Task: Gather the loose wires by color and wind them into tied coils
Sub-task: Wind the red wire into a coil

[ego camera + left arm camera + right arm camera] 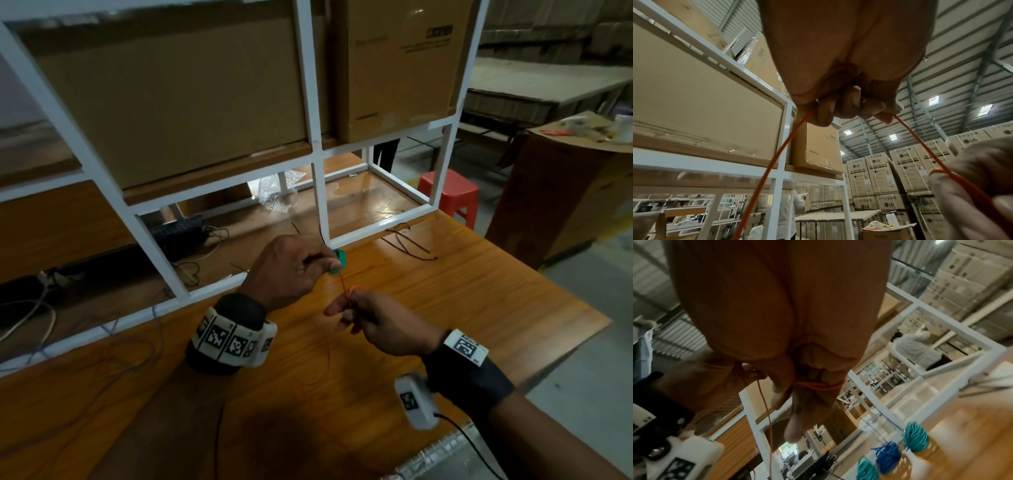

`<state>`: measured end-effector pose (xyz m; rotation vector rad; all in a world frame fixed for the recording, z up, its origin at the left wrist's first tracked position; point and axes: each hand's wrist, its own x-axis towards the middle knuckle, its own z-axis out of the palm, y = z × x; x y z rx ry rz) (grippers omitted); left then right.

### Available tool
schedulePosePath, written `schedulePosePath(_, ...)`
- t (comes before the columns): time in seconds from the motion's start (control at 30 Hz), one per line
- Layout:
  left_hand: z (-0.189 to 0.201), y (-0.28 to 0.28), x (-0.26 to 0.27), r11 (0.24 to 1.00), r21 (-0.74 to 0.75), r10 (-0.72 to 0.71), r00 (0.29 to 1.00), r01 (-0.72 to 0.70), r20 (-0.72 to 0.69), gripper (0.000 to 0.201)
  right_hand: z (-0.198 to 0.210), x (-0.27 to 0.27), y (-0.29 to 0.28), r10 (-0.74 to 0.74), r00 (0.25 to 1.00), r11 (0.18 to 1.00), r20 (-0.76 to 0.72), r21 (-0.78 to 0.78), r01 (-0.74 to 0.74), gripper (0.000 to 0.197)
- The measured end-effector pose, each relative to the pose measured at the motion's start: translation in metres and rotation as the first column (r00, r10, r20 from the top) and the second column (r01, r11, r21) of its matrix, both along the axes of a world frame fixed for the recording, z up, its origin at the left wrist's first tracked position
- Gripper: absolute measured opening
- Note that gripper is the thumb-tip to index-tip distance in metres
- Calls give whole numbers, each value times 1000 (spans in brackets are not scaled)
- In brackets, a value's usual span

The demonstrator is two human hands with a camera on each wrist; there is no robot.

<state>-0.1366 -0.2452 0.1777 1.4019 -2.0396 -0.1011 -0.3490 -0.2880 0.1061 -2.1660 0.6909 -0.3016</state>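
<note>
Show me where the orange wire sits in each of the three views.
Head: orange wire at centre, stretched between both hands.
Left wrist: two strands from the left hand, one reaching the right fingers.
Right wrist: wound around fingers, centre.
Shared landmark: white shelf frame.

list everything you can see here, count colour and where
orange wire: one, orange, strung between both hands over the table
wound coils: three, two teal and one blue, on the table by the rack
black wires: a few, black, loose on the table by the rack corner
table: one, wooden brown, under the hands
rack: one, white metal frame, at the table's far side
cardboard boxes: two, brown, on the rack shelf
stool: one, red, on the floor right of the rack
left hand: pinches the orange wire
right hand: orange wire looped round its fingers
</note>
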Motion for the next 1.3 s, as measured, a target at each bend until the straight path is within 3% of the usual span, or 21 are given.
schedulePosePath(0.1, 3, -3, -3, 999, 16, -32, 999, 32, -38, 7, 3, 2, 4, 48, 999, 997, 5, 62, -48, 42)
schedulePosePath(0.17, 5, -4, -5, 996, 56, -59, 993, 65, -103, 3, 6, 5, 9, 108, 989, 959, 104, 251, -131, 32)
schedulePosePath(0.23, 7, -7, -4, 994, 80, -58, 972, 78, -227, 4, 7, 5, 17, 82, 932, 789, 353, 548, -277, 22)
schedulePosePath(0.3, 7, -13, 1, 990, 118, -21, 924, 71, -383, 6, 16, 4, 21, -24, 816, 536, 577, 697, -477, 21)
schedulePosePath(0.43, 0, -20, -3, 982, 154, 7, 796, 109, -605, 15, 45, 13, 19, -76, 622, 340, 780, 606, -719, 20)
schedulePosePath(0.5, 0, -22, -13, 983, 136, -4, 758, 122, -653, 18, 51, 21, 21, -91, 598, 281, 796, 597, -752, 25)
schedulePosePath(0.57, 4, -22, -19, 986, 113, -13, 730, 123, -683, 18, 52, 29, 25, -118, 619, 256, 776, 627, -736, 37)
schedulePosePath(0.8, -5, -16, -3, 958, 254, 73, 738, 136, -671, 19, 45, 34, 14, -229, 570, 272, 789, 614, -741, 44)
schedulePosePath(0.87, -12, -12, -9, 932, 349, 158, 763, 94, -627, 53, 50, 36, 10, -278, 545, 307, 791, 611, -730, 44)
schedulePosePath(0.9, -18, -8, -13, 923, 375, 182, 760, 87, -624, 59, 52, 38, 6, -308, 523, 325, 794, 605, -727, 44)
schedulePosePath(1.0, -46, -4, -21, 907, 415, 214, 761, 79, -613, 30, 58, 43, -10, -406, 449, 383, 796, 594, -707, 45)
schedulePosePath(1.07, -64, 3, -24, 868, 477, 249, 709, 139, -660, 20, 58, 45, -26, -468, 420, 494, 777, 624, -605, 45)
schedulePosePath(1.13, -74, 14, -26, 815, 552, 303, 680, 179, -668, 24, 54, 42, -42, -478, 480, 718, 736, 642, -269, 40)
schedulePosePath(1.17, -80, 19, -26, 799, 572, 314, 685, 183, -657, 26, 50, 40, -48, -449, 566, 840, 692, 543, 2, 36)
schedulePosePath(1.2, -83, 25, -24, 794, 587, 328, 703, 157, -632, 26, 45, 36, -54, -416, 671, 905, 614, 348, 244, 33)
schedulePosePath(1.23, -83, 29, -20, 795, 597, 349, 730, 101, -588, 25, 39, 31, -57, -396, 770, 914, 500, 133, 383, 32)
schedulePosePath(1.3, -81, 31, -8, 825, 562, 377, 791, -50, -482, 19, 28, 20, -59, -349, 902, 914, 256, -117, 387, 32)
